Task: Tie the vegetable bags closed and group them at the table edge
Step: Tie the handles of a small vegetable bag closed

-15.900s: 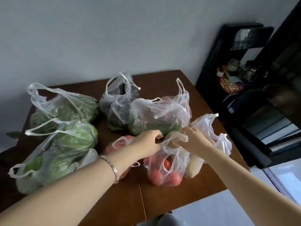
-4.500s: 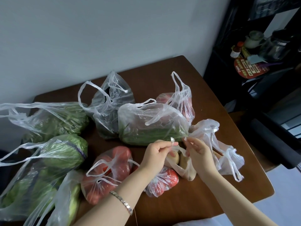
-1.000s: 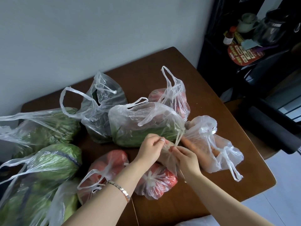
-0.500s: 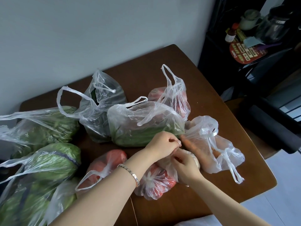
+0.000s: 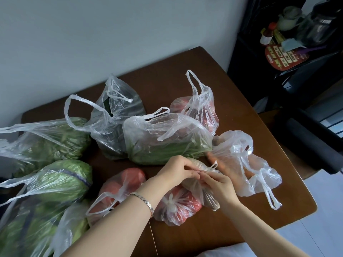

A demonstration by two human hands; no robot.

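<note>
A small clear plastic bag of pale round vegetables (image 5: 199,179) sat just right of centre in the lower half of the frame, its two handles drawn up into a half-made knot (image 5: 211,168). The person's left hand (image 5: 179,170) and right hand (image 5: 219,184) met over it, the fingertips of each pinched shut on the thin handle ends, a silver bracelet (image 5: 143,201) on the left wrist.

Pressed against the bag's lower side lay a knotted clear bag of red tomatoes (image 5: 177,206); to its right sprawled a tied, crumpled bag holding orange carrots (image 5: 246,167). Above it lay an untied bag of long green vegetables (image 5: 167,140), and behind that an open bag of red produce (image 5: 200,108). Towards the left of the frame, bags of leafy greens (image 5: 46,141) and a wrapped green cabbage (image 5: 61,180) lay with handles loose on the dark brown wooden counter (image 5: 213,234).

The knot looked only partly cinched. Such thin film could slip from the pinch or tear if pulled hard, leaving the bag open. The bags at lower right also lay near the counter's rounded corner, where a careless nudge during grouping might tip round produce over the edge.
</note>
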